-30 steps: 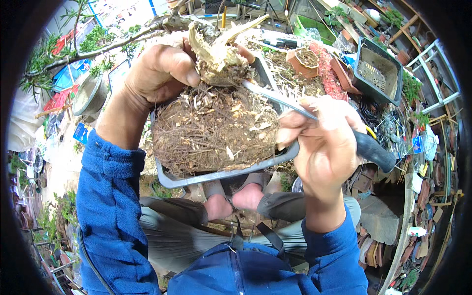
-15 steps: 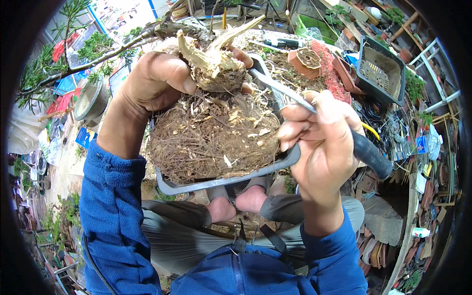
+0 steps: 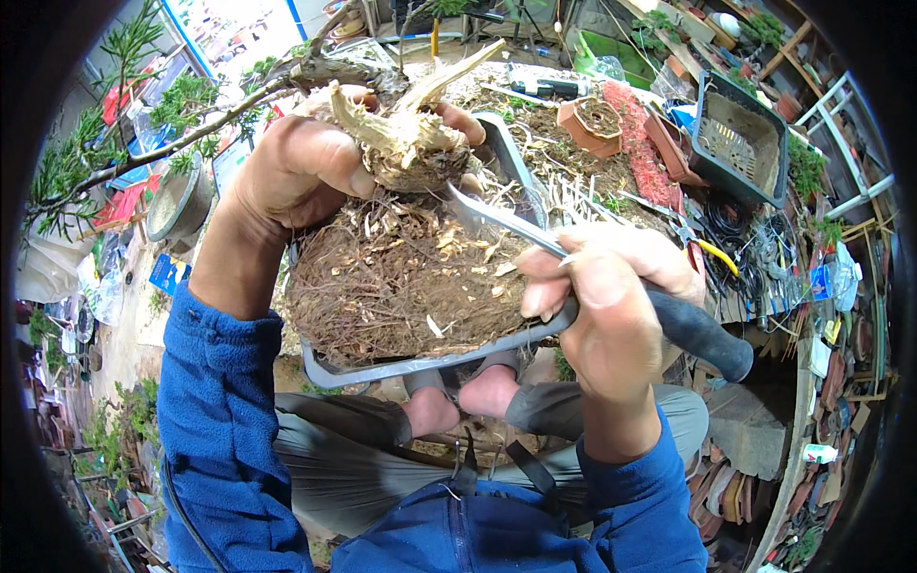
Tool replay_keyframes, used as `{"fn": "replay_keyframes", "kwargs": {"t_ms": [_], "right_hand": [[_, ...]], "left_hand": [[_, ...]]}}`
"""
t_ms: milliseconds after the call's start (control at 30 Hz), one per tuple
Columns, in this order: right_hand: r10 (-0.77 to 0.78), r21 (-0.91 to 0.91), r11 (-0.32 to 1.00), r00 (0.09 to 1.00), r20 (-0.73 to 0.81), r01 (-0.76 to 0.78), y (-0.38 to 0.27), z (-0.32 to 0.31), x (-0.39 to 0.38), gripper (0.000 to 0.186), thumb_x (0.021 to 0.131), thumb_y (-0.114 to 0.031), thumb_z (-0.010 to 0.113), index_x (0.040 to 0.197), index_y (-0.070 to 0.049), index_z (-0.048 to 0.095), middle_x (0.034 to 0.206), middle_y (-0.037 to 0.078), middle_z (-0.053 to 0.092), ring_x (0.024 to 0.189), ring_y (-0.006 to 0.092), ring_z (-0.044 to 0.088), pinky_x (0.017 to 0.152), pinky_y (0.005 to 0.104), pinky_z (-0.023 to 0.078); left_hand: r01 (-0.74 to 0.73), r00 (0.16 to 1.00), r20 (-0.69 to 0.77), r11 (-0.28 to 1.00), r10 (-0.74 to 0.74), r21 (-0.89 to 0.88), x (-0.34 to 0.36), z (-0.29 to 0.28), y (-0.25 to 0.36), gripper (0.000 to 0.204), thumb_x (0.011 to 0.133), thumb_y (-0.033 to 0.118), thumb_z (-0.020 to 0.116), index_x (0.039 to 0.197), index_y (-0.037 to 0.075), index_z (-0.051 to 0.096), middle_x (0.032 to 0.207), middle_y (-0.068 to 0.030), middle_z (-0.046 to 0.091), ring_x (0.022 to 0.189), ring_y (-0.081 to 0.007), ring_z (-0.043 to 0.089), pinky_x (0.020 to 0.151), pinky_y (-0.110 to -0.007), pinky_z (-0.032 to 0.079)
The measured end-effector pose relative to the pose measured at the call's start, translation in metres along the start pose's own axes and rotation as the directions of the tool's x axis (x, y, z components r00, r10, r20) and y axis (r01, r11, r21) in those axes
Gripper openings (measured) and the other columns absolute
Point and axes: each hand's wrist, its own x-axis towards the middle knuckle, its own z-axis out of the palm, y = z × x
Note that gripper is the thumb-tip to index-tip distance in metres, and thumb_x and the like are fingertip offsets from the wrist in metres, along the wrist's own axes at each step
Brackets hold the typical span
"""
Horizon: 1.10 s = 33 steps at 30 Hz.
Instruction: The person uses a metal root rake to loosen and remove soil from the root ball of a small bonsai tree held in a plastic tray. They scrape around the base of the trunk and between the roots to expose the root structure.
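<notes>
My left hand (image 3: 304, 162) is wrapped round the trunk (image 3: 413, 151) of a small conifer, its thumb on the near side below pale, stripped wood with two forked stubs. Green foliage (image 3: 186, 100) hangs from a thin branch reaching left. Under the trunk, a matted root ball (image 3: 401, 282) strewn with wood chips fills a grey plastic tray (image 3: 430, 361). In my right hand (image 3: 616, 310) is a carving knife (image 3: 702, 334) with a thick black handle. Its slim, slightly curved blade points up-left, the tip close to the trunk's base; whether it touches cannot be told.
Beyond the tray, the table carries shavings, an octagonal terracotta pot (image 3: 589, 124) and red mesh (image 3: 638, 143). A dark plastic basin (image 3: 735, 138) stands at the far right. Yellow-handled pliers (image 3: 712, 250) lie beyond my right hand. A round pot (image 3: 179, 201) is at the left.
The knife and my right hand have come nearer and left, the blade tip moving from beside the trunk to below its base. The trunk and my left hand have shifted slightly left and nearer.
</notes>
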Motion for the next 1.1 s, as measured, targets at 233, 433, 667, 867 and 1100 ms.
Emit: {"fn": "replay_keyframes", "kwargs": {"t_ms": [233,433,667,867,1100], "right_hand": [[-0.155,-0.21,0.967,0.988,-0.022,0.147,0.001,-0.001,0.002,0.018,0.089,-0.004,0.075,0.101,0.008,0.077,0.086,0.019,0.076,0.069,0.0235,0.073,0.065,0.0321,0.059],[-0.145,-0.174,0.972,0.987,0.068,0.155,0.001,-0.004,-0.003,0.028,0.091,-0.024,0.078,0.098,0.003,0.08,0.097,0.018,0.077,0.08,0.029,0.077,0.075,0.0363,0.064],[-0.096,-0.118,0.988,0.994,0.049,0.102,0.002,-0.003,-0.002,0.046,0.092,-0.042,0.08,0.098,0.004,0.078,0.097,0.018,0.076,0.077,0.0265,0.077,0.072,0.0352,0.064],[-0.324,-0.018,0.944,0.934,0.149,0.33,0.023,0.0,0.002,0.022,0.094,0.001,0.07,0.116,0.005,0.066,0.1,0.028,0.073,0.069,0.0244,0.074,0.055,0.0303,0.059],[0.021,0.346,0.936,0.974,-0.224,0.06,0.022,0.009,-0.005,0.021,0.096,-0.006,0.069,0.11,0.009,0.073,0.087,0.017,0.076,0.072,0.0203,0.073,0.067,0.0309,0.061]], "left_hand": [[-0.002,0.998,-0.059,1.0,0.002,-0.011,-0.003,0.0,0.001,0.09,0.055,0.011,0.076,0.14,-0.01,0.055,0.132,-0.0252,0.065,0.117,-0.0408,0.07,0.108,-0.051,0.055],[0.058,0.996,-0.068,0.998,-0.059,-0.009,-0.001,-0.003,-0.001,0.089,0.058,0.012,0.081,0.141,-0.007,0.055,0.131,-0.0238,0.065,0.117,-0.0429,0.069,0.106,-0.053,0.056],[0.013,0.997,0.077,1.0,-0.014,0.018,0.0,-0.02,-0.01,0.092,0.075,0.048,0.092,0.144,-0.003,0.055,0.139,-0.0202,0.061,0.119,-0.0439,0.067,0.105,-0.052,0.055],[-0.049,0.988,0.152,0.997,0.04,0.055,-0.001,-0.034,-0.011,0.084,0.078,0.031,0.087,0.147,-0.003,0.053,0.14,-0.0212,0.062,0.121,-0.0406,0.067,0.106,-0.052,0.054],[-0.016,0.988,0.152,1.0,0.013,0.023,-0.002,-0.034,-0.013,0.075,0.097,0.053,0.059,0.146,-0.003,0.053,0.142,-0.024,0.06,0.127,-0.0365,0.064,0.11,-0.05,0.051]]}}
